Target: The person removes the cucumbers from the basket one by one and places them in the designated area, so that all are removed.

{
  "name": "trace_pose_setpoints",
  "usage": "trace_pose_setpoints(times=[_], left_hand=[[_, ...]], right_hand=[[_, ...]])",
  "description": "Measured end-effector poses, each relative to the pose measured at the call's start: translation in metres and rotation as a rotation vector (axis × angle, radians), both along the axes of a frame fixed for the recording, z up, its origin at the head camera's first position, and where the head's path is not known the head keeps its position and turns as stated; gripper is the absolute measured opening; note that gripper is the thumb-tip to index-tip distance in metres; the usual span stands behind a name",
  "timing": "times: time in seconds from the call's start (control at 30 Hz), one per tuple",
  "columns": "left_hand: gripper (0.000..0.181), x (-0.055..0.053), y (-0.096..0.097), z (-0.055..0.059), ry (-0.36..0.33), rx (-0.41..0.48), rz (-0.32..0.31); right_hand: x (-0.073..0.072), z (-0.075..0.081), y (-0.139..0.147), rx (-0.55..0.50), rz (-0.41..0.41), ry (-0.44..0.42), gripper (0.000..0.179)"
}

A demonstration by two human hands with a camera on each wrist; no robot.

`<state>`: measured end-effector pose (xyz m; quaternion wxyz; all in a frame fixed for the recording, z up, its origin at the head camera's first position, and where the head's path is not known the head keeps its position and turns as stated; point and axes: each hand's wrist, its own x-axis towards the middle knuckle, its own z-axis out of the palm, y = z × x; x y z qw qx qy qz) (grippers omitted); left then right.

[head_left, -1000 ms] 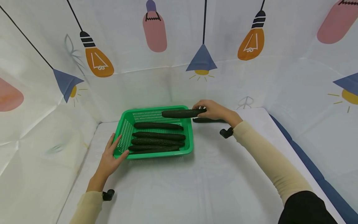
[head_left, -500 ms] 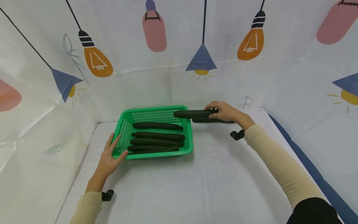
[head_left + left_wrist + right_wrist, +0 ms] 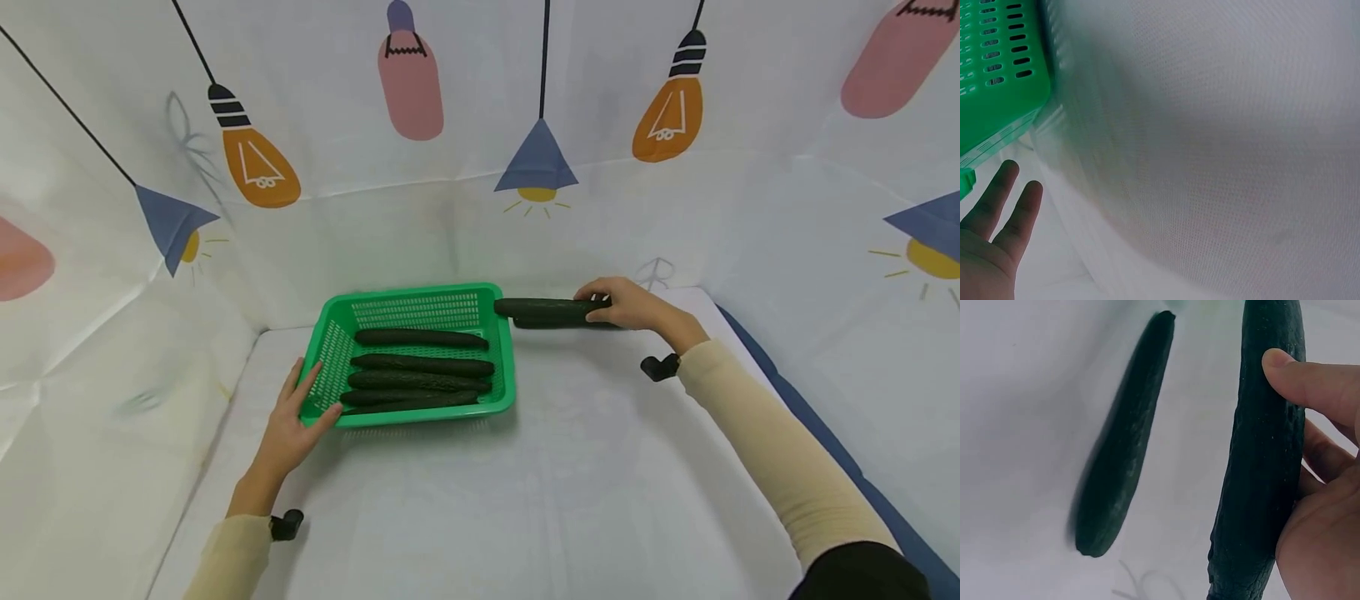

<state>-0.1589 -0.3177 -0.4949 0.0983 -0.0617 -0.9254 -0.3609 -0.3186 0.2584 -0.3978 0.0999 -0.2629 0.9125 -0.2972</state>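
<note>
We saw a dark green cucumber (image 3: 536,308) held lengthwise at the far side, its left end by the far right corner of a green basket (image 3: 423,418); we could not tell whether it touched the rim. The right hand (image 3: 633,307) pinched it near its right end, thumb against fingers. Half a second earlier both were farther left, the cucumber's tip over the basket; the basket had not shifted, nor had the left hand (image 3: 291,429).

From the head, the held cucumber hid most of a second cucumber (image 3: 1122,437) lying on the white table (image 3: 487,500). The right wrist view showed that one whole, but cut off the held one at top and bottom. We counted five cucumbers (image 3: 423,363) inside the basket, seven in all. The left hand rested, fingers spread, at the basket's near left corner; its own wrist view caught only two fingers and part of the palm. The far backdrop (image 3: 360,242) bore three blue lamps (image 3: 536,158).
</note>
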Motion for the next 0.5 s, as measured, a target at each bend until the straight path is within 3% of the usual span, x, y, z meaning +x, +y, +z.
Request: trace_pose_setpoints(times=[0.5], left_hand=[[0.083, -0.001, 0.0, -0.001, -0.001, -0.014, 0.005]], right_hand=[[0.001, -0.022, 0.029, -0.005, -0.071, -0.045, 0.042]])
